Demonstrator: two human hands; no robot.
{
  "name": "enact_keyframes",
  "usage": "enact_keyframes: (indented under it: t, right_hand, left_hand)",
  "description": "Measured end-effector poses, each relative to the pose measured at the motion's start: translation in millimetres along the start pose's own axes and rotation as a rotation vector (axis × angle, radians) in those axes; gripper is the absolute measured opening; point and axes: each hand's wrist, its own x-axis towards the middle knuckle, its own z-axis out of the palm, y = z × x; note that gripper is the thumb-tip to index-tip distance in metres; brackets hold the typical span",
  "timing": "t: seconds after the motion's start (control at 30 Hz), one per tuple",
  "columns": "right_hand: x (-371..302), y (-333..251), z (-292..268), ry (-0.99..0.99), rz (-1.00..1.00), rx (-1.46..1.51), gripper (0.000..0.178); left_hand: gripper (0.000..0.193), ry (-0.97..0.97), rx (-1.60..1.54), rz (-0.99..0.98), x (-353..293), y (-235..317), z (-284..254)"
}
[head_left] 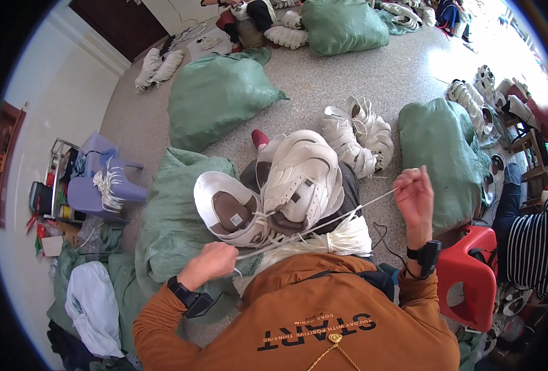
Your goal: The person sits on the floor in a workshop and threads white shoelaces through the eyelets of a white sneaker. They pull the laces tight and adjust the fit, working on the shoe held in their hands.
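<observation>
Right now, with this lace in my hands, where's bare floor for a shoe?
Bare floor: ahead, between the far green sack and bundled shoes; leftward, between purple chair and middle sack. White shoes crowd your lap; right of the red chair is crowded too.

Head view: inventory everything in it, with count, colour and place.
Lap shoes: several, mostly white, on the lap.
Lace: 1, white, between the hands.
Lace bundle: 1, cream, waist.
Floor shoes: many, white, ahead and right.
Sacks: at least four, green, floor.
Plastic seat: at least one, purple, left.
Strands: one bunch, white, on seat.
Chair: 1, red, right.
Cloth: 1, white, lower left.
Door: 1, dark brown, upper left.
Clutter: uncounted, mixed, left wall.
Co-workers: at least three, varied clothing, ahead and right.
Top: 1, brown, torso.
Pendant: 1, gold, chest.
Wrist devices: 2, black, wrists.
Left hand: 1, bare, left, on lace.
Right hand: 1, bare, right, on lace.
</observation>
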Motion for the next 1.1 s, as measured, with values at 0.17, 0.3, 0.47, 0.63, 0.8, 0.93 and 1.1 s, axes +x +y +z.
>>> enact_keyframes:
  t: [0.17,0.3,0.47,0.63,0.8,0.93,1.1]
  right_hand:
    - [26,101,-19,0.210,0.122,-0.936,0.025]
    - [64,147,26,0.029,-0.047,-1.298,0.030]
    - [128,173,44,-0.078,-0.197,-1.521,0.028]
    - [164,178,-17,-0.031,-0.551,-1.787,0.024]
    - [125,135,5,0.066,-0.232,-1.348,0.020]
    - [77,133,42,-0.055,0.204,-1.114,0.013]
    - [86,129,34,-0.118,0.233,-1.101,0.019]
  left_hand:
    - [0.021,0.523,-0.405,0.356,50,61,-34]
    - [0.039,0.574,-0.369,0.147,85,87,-52]
    - [0.043,0.785,-0.546,0.015,103,60,-62]
    - [0.043,0.770,-0.569,0.097,167,57,-74]
    - [0.033,0.712,-0.843,0.114,172,52,-67]
    - [0.027,0.583,-1.035,0.102,179,56,-64]
    - [0.032,0.627,-1.078,0.244,172,74,-61]
